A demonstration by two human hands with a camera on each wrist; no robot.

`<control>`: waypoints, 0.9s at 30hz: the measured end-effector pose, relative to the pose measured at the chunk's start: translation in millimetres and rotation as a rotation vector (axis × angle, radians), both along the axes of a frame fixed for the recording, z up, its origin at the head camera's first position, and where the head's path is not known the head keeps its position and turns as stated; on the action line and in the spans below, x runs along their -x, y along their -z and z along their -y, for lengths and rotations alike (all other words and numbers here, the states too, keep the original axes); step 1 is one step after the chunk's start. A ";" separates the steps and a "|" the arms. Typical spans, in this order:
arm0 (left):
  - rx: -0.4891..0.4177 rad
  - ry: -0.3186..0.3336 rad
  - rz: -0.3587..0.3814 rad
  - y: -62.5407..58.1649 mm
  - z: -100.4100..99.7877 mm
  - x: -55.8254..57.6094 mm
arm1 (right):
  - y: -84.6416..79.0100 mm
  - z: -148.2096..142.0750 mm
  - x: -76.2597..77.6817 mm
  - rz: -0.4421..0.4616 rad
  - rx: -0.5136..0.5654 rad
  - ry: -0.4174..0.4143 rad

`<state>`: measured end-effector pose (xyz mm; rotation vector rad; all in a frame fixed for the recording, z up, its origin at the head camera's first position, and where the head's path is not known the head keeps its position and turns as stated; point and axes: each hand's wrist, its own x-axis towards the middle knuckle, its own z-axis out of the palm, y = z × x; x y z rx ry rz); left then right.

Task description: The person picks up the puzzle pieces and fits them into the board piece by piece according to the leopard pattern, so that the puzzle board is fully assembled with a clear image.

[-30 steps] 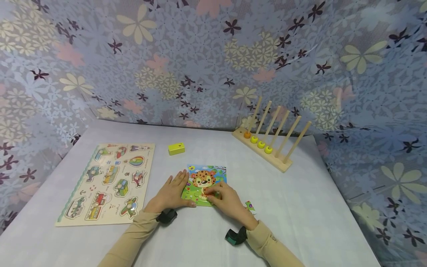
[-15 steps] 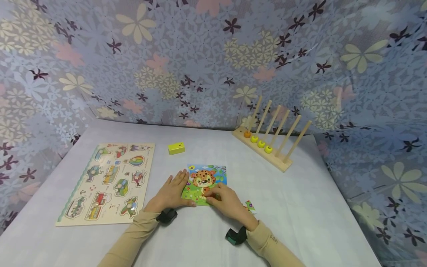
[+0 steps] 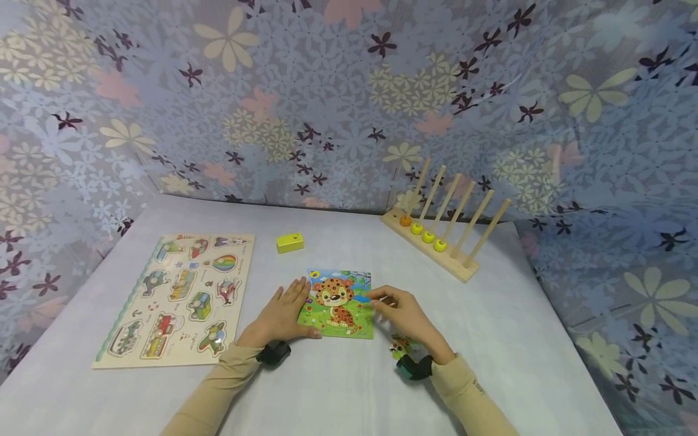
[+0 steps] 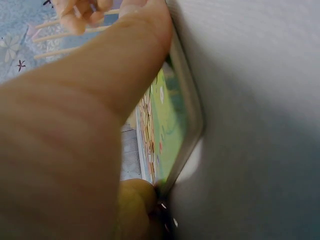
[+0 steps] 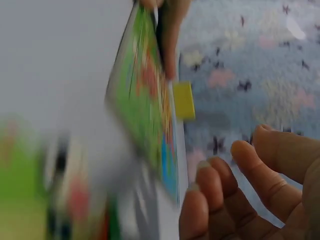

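Note:
A square jigsaw puzzle with a spotted leopard cub on green grass lies on the white table. My left hand rests along its left side, fingers straight, thumb by the near edge. The right hand hovers just off the puzzle's right edge. Its fingers are loosely bent with nothing between them; the right wrist view shows a gap between thumb and fingers. Beneath the right wrist lie loose puzzle pieces, partly hidden by the forearm. They look blurred in the right wrist view.
A large wooden board of vehicle pictures lies at the left. Behind the puzzle sits a yellow block. At the back right stands a wooden peg rack with several tall pegs and a few beads. Flowered cloth hangs behind.
My right hand has left the puzzle's lower right area and moved right, uncovering the cub's body and the corner. More of the loose pieces shows now. The left hand has stayed put.

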<state>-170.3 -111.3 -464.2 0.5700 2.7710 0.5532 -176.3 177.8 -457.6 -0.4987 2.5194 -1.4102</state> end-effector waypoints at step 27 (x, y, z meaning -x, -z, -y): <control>-0.010 0.001 -0.005 1.2 0.2 -0.8 | 4.1 -63.8 -28.8 -0.011 -0.198 -0.155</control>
